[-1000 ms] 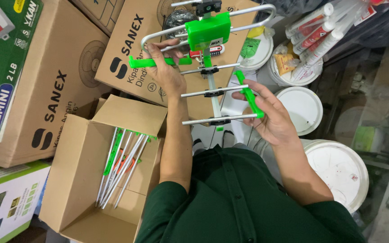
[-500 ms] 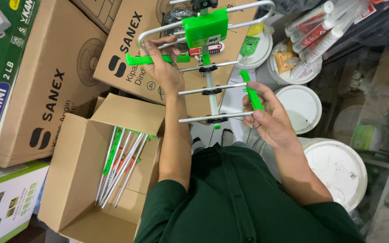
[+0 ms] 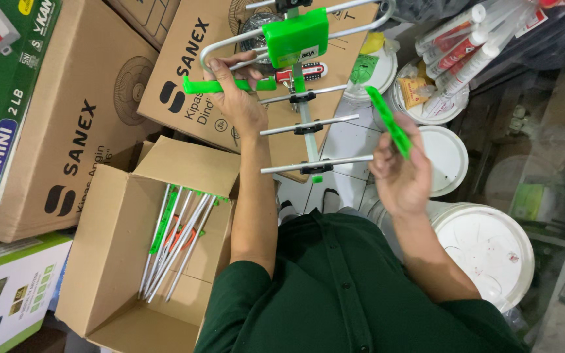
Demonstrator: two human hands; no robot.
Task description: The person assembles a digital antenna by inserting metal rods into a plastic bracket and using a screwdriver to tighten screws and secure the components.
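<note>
my left hand (image 3: 240, 104) is wrapped around the green side bar (image 3: 220, 85) of the antenna (image 3: 299, 85), fingers curled over the top and thumb underneath, so the whole frame hangs out in front of me at chest height without tipping. the bar makes a natural handle: held there, the central spine points back toward my body and the three metal cross rods (image 3: 308, 124) stay level and free of my arm. the green plastic block (image 3: 295, 36) sits at the far end, under the bent silver loop (image 3: 354, 23).

my right hand (image 3: 400, 173) pinches a loose green strip (image 3: 388, 121) between thumb and fingers, its upper end slanting up and away from me. it is near the right tips of the cross rods but apart from them, not touching the antenna.

below my left forearm an open cardboard box (image 3: 109, 261) stands on the floor with a bundle of silver rods with green parts (image 3: 178, 242) lying lengthwise inside, close enough to reach without moving. closed brown cartons (image 3: 86, 131) are stacked behind it, and white bucket lids (image 3: 485, 245) lie to my right, with a tub of tubes (image 3: 459, 36) farther off. my dark green shirt (image 3: 335, 294) fills the bottom of the view.
</note>
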